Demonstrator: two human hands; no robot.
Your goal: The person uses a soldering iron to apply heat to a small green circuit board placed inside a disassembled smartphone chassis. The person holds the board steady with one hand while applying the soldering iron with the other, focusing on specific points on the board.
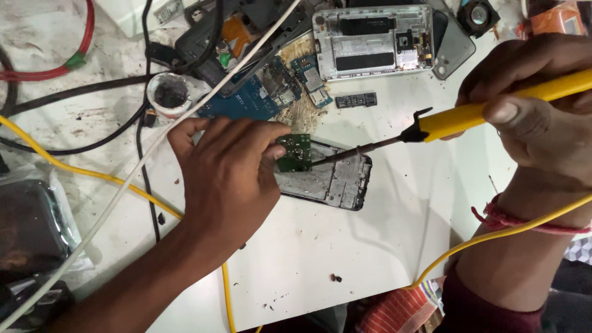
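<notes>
Head view: in the middle of the frame, the left hand (225,179) pinches a small green board (295,152) with its fingers, over an open phone frame (330,182) on the white table (382,246). The right hand (536,117) grips a yellow iron (487,108), tip touching the board. The board looks light, stiff and easy to break; hold it by its edges.
</notes>
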